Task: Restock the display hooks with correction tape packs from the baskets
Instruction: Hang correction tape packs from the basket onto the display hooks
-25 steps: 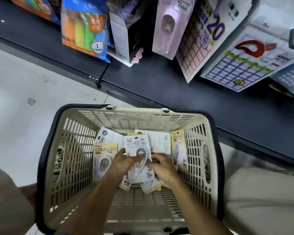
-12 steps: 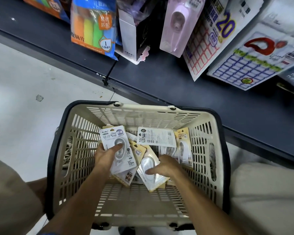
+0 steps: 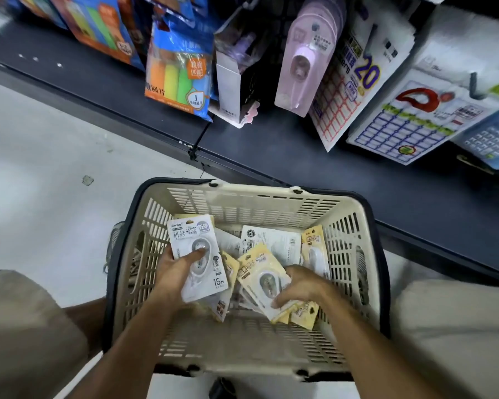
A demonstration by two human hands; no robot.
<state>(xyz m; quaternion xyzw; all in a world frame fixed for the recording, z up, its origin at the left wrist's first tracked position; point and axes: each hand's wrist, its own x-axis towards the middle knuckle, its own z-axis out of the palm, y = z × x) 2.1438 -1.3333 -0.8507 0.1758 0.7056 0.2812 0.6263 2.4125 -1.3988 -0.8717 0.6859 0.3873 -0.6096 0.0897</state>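
The left hand's (image 3: 179,267) fingers were curled round a white pack (image 3: 198,259), thumb pressed on its blister, holding it raised above the heap with its long axis running up and away from the wrist, hang-tab end farthest from the person. The right hand's (image 3: 297,286) fingers were bent over the edge of a yellow pack (image 3: 264,280) and seemed to pinch it, though motion blur hid the fingertips; that pack lay tilted, its tab end pointing up-left toward the white pack, just beside it.

Both packs sat inside the basket (image 3: 271,203), among more loose packs (image 3: 274,243) strewn flat and overlapping on its floor. The basket stood on the pale floor (image 3: 41,168) against the dark shelf base (image 3: 300,162).

Beyond it hung the display: a pink tape pack (image 3: 303,61) on a hook, label sheets (image 3: 346,90) to its right, and highlighters (image 3: 179,79) to its left. The hooks lay straight ahead and above both hands, so the white pack, already lifted with its tab leading, looked the likelier to go up first, the left hand being the readier.
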